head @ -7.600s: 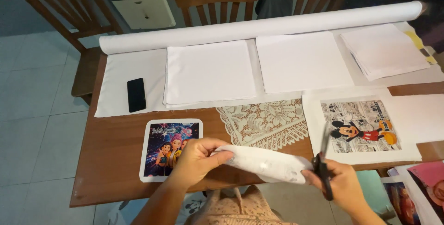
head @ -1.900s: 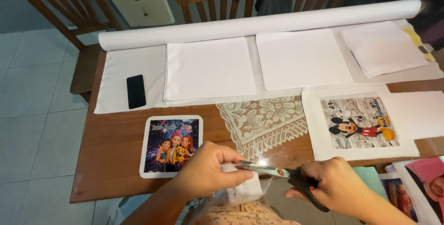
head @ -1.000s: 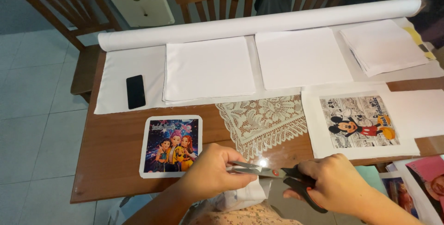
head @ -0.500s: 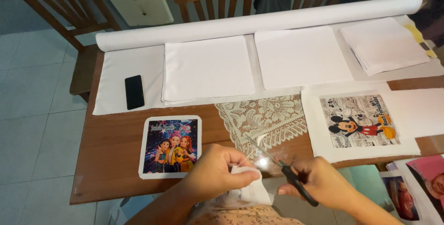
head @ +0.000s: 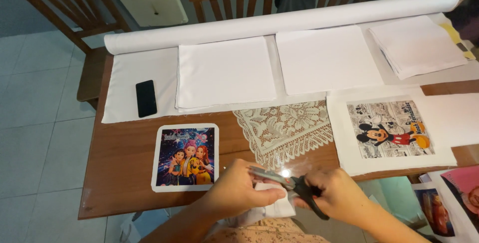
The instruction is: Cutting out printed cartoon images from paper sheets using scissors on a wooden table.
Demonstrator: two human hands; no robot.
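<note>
- My right hand (head: 342,198) is curled through the black handles of the scissors (head: 289,185), gripping them at the near table edge.
- The blades run leftward from that hand, nearly level, their tips over my left hand (head: 234,193).
- My left hand pinches a white piece of sheet (head: 274,208), held just below the blades, touching them.
- Farther out lie the cartoon print (head: 185,157) to the left and the lace doily (head: 284,128) straight ahead.
</note>
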